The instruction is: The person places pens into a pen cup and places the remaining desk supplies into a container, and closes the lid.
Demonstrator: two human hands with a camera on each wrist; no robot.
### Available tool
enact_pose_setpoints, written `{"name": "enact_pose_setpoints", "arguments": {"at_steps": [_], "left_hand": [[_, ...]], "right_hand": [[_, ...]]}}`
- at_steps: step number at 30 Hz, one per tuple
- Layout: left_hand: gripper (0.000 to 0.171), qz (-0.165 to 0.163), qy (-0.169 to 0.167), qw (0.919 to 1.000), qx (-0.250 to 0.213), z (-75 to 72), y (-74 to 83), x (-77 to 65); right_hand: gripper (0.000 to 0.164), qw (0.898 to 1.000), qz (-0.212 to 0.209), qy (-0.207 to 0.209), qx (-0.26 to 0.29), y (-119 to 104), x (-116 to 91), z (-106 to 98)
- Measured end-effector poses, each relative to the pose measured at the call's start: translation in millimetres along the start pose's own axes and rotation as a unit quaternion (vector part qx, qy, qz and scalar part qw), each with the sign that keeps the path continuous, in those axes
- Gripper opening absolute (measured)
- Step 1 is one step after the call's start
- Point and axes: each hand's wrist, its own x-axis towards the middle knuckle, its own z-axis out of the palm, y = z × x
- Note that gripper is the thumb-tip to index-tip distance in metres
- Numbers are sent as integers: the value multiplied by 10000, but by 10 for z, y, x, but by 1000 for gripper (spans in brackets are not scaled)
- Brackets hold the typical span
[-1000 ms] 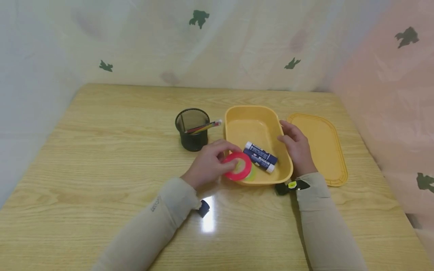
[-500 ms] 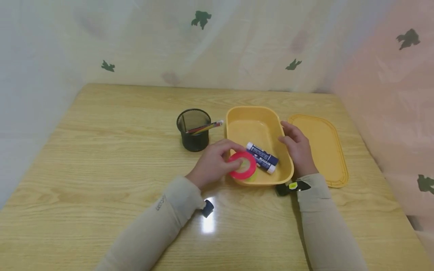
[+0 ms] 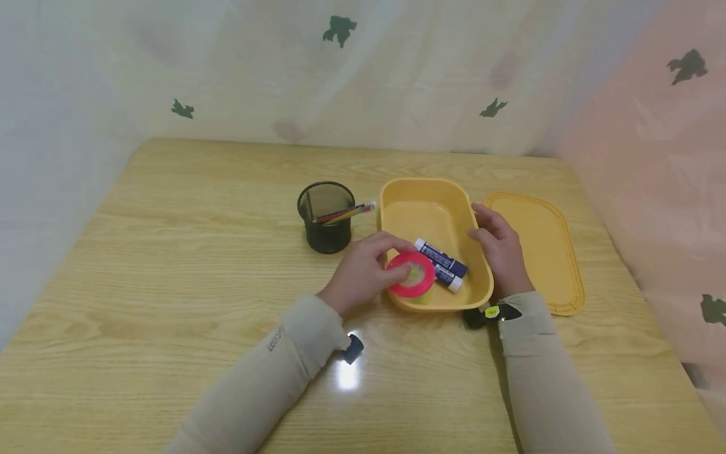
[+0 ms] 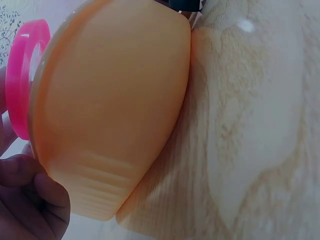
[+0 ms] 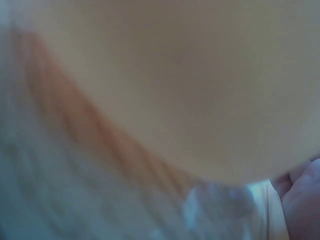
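My left hand (image 3: 363, 271) pinches a pink tape roll (image 3: 399, 285) over the near left corner of a yellow plastic box (image 3: 422, 217). In the left wrist view the pink tape roll (image 4: 19, 82) stands beside the outer rim, fingers close below it. A yellow-green patch (image 3: 424, 296) shows under the ring, mostly hidden. Two blue glue sticks (image 3: 445, 260) with white ends lie inside the box, one partly covered by the roll. At the right rim, my right hand (image 3: 501, 252) grips the box, thumb over the edge; the right wrist view is blurred by the box wall (image 5: 175, 100).
Left of the box stands a black mesh pencil cup (image 3: 328, 236) with several pencils (image 3: 346, 214) leaning out towards the box. A flat yellow lid (image 3: 544, 252) lies on the wooden table (image 3: 170, 265) beyond my right hand. Patterned curtains (image 3: 397, 82) hang behind and beside the table.
My left hand has moved slightly right with the pink tape roll, further over the box and the glue sticks. The right hand has stayed at the rim.
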Motion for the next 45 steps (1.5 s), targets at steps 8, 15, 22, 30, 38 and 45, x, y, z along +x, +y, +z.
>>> {"name": "enact_pose_setpoints", "arguments": {"at_steps": [8, 15, 22, 30, 38, 45], "left_hand": [[27, -48, 206, 9997, 119, 49, 26, 11], [27, -199, 350, 9986, 329, 88, 35, 23], [27, -309, 504, 9978, 295, 116, 35, 31], [29, -576, 752, 9955, 29, 139, 46, 28], [27, -655, 777, 9948, 46, 165, 53, 26], [25, -699, 650, 9954, 43, 175, 39, 15]], "right_hand": [[49, 9999, 147, 18, 34, -25, -40, 0], [49, 9999, 87, 16, 94, -45, -45, 9], [49, 9999, 136, 4, 67, -48, -45, 5], [49, 9999, 94, 3, -72, -44, -31, -8], [49, 9999, 109, -3, -90, -46, -33, -17], [49, 9999, 154, 14, -59, -44, -25, -3]]}}
